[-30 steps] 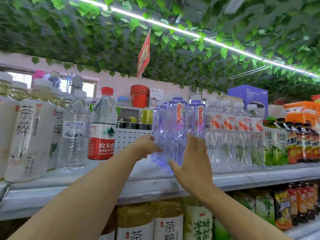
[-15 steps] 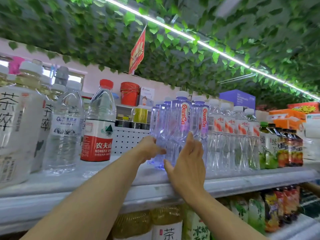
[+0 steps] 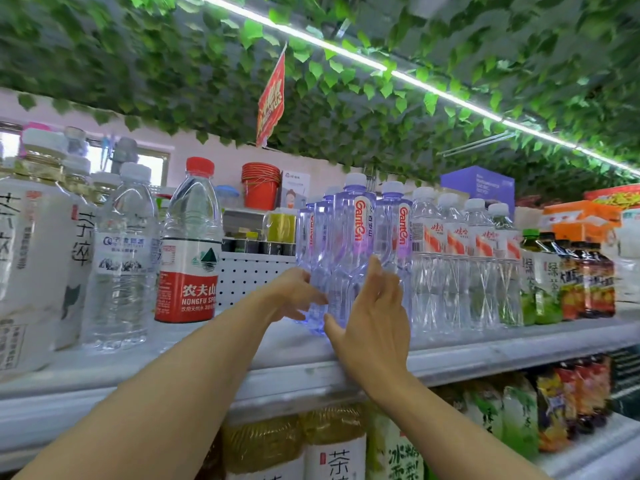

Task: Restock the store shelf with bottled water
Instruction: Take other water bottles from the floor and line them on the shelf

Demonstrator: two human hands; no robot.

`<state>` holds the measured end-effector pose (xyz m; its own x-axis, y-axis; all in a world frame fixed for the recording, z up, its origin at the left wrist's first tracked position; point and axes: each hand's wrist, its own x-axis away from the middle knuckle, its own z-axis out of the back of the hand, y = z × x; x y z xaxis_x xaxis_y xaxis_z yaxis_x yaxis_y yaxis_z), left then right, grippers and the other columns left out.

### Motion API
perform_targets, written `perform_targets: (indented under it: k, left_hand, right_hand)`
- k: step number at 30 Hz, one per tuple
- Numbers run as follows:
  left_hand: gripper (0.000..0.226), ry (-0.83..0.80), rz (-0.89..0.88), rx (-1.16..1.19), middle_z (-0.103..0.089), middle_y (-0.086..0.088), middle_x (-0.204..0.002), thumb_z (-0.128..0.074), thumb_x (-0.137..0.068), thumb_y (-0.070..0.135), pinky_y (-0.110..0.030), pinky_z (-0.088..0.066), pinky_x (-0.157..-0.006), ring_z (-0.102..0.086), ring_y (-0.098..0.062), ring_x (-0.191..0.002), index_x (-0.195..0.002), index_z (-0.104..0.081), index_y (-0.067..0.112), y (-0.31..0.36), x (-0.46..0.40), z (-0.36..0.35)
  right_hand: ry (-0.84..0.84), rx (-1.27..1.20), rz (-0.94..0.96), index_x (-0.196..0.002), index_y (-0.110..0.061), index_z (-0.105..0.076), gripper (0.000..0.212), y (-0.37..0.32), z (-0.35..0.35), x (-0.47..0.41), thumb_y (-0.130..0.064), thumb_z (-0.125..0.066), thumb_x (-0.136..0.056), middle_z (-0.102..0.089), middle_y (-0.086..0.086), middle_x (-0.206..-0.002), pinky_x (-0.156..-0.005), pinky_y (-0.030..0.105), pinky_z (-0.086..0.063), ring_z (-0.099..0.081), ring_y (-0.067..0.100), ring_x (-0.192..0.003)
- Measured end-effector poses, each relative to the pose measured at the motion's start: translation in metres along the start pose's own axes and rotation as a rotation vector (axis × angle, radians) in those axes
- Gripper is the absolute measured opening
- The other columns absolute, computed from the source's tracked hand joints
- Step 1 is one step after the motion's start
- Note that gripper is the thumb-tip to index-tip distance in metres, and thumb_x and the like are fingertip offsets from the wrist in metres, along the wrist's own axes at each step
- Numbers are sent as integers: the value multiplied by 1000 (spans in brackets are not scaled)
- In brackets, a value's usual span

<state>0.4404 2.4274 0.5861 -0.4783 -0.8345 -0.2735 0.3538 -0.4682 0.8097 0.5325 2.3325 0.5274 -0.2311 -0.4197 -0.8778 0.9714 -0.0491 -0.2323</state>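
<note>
Since the earlier frame our view has swung right and tilted up a little: the tea bottles at far left are cut harder by the frame edge, more leafy ceiling shows, and both hands have stayed on the purple bottles with little shift.

Nearest, bottom centre: our two forearms reach up over the shelf lip (image 3: 450,358). Lower shelf beneath holds large tea bottles (image 3: 332,455), partly hidden by our arms.

Centre of frame: our right hand (image 3: 372,320) is flat, fingers straight and together, palm against the front purple Ganten bottle (image 3: 349,251), thumb low near its base. Our left hand (image 3: 294,292) has fingers curled at the left side of the purple cluster; whether it grips a bottle or just touches, we cannot tell. The Ganten water stands upright on the upper shelf, several deep, a second front bottle (image 3: 394,230) just right of the first.

Right of them: a row of clear water bottles with red-orange labels (image 3: 457,265), touching the Ganten group; then green tea and dark drinks (image 3: 568,275).

Left of centre: red-capped Nongfu Spring bottle (image 3: 190,244), a clear white-capped bottle (image 3: 124,254), white tea bottles (image 3: 31,265) at the frame edge.

Farther back: white pegboard panel (image 3: 249,275), red bucket stack (image 3: 260,188), purple box (image 3: 478,188). Upper frame: red hanging sign (image 3: 272,98), green artificial leaves (image 3: 173,64), light strip (image 3: 433,88).
</note>
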Motion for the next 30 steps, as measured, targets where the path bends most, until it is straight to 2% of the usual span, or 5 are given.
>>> perform_targets:
  k: [3, 7, 14, 25, 30]
  left_hand:
    - [29, 34, 65, -112, -59, -10, -116, -54, -89, -1, -33, -53, -82, -57, -20, -102, -117, -57, 5, 4, -5, 10]
    - [31, 158, 149, -149, -53, -16, -132, -52, -91, -2, -41, -49, -92, -55, -27, -112, -121, -49, -2, 4, -24, 22]
    - [54, 44, 232, -85, -42, -10, -144, -59, -90, 9, -45, -43, -100, -45, -27, -128, -139, -36, 10, -6, -50, 22]
    - [29, -50, 144, 24, -61, -11, -117, -56, -88, -4, -36, -50, -83, -61, -24, -93, -111, -54, 13, -15, -51, 19]
    - [30, -63, 146, 22, -59, -13, -122, -57, -88, -5, -38, -50, -89, -60, -29, -106, -112, -53, 13, -13, -48, 18]
  right_hand:
    - [-33, 2, -4, -141, -19, 16, 99, 1, 1, 0, -51, -59, -84, -16, 10, -145, -99, 33, -35, -26, 27, -132]
    - [16, -33, 7, -139, -22, 14, 101, 1, -2, 2, -49, -64, -81, -23, 10, -143, -95, 34, -39, -33, 27, -127]
    - [30, -49, 29, -139, -23, 15, 101, 5, -8, 2, -49, -64, -81, -23, 11, -141, -95, 34, -40, -34, 27, -126]
    - [43, -55, 36, -138, -23, 11, 99, 5, -8, 2, -48, -65, -80, -26, 8, -137, -92, 32, -42, -37, 24, -121]
    - [53, -35, 28, -139, -23, 8, 100, 5, -10, 2, -46, -67, -78, -29, 10, -136, -89, 35, -44, -39, 26, -120]
